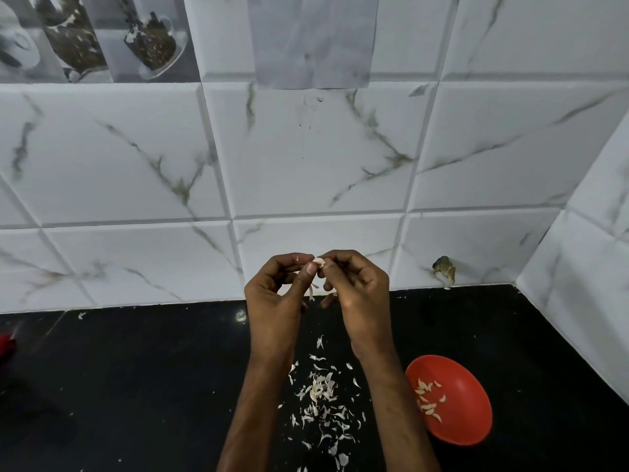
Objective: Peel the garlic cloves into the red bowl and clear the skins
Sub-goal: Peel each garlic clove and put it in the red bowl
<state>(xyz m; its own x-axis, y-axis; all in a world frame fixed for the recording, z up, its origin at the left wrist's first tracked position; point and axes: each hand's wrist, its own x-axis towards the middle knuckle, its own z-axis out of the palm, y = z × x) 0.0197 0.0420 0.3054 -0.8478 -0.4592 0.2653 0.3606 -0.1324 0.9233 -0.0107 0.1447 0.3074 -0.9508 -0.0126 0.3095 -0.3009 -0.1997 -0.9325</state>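
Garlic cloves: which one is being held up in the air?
The clove pinched between the left hand and the right hand, above the counter. The other cloves lie loose inside the red bowl.

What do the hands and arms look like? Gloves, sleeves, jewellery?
Left hand and right hand are bare: no gloves, rings or watch visible. Both forearms are uncovered to the bottom edge of the frame, no sleeve showing. A pale papery flake sticks to a left fingertip.
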